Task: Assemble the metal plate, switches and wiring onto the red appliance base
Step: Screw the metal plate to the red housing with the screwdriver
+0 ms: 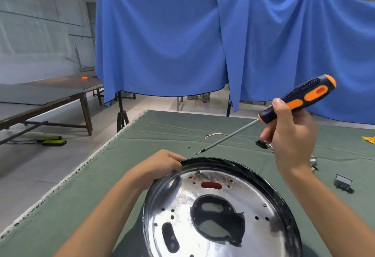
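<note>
From where the head camera looks down, the person has the round appliance base [269,192] tipped up on the green table cloth [142,135], its dark rim facing them, and the shiny metal plate [182,206] is already sitting inside it, with red showing through a slot near the plate's top edge. The left hand [160,165] curls its fingers over the rim at the upper left and steadies the whole thing. The right hand [290,133] is raised well above the table, wrapped around the neck of an orange and dark screwdriver [300,98] whose shaft slants down so the tip hangs just over the cloth beyond the base. A screw head seems to sit at the plate's right side, though several holes look empty, so I'd judge the fastening only partly done. The rest looks untouched: a small wire lead [215,135] lies on the cloth further back, a dark switch part [261,143] sits just behind the right hand, and a metal bracket piece [343,182] rests to the right, all apart from the base. A couple of loose screws [191,150] lie near the screwdriver tip. The base itself holds only the plate; nothing else is in it that I can see.
</note>
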The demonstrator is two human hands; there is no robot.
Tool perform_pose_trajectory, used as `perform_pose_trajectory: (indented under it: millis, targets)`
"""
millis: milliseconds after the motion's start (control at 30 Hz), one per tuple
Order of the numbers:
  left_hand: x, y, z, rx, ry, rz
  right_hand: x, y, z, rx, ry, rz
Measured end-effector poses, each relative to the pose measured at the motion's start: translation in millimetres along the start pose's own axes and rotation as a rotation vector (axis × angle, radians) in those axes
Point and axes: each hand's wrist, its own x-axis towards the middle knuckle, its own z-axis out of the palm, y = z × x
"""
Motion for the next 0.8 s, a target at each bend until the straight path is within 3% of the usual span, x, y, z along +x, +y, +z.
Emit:
perform_pose_trajectory:
  millis: [167,800]
  targets:
    - [-0.2,-8.2,6.2,-0.009,0.085,0.046,-4.1,10.6,8.8,-0.023,-0.027,-0.012]
    - [-9.8,-15.4,11.1,0.047,0.114,0.073,-13.7,13.0,15.7,0.038,-0.018,-0.106]
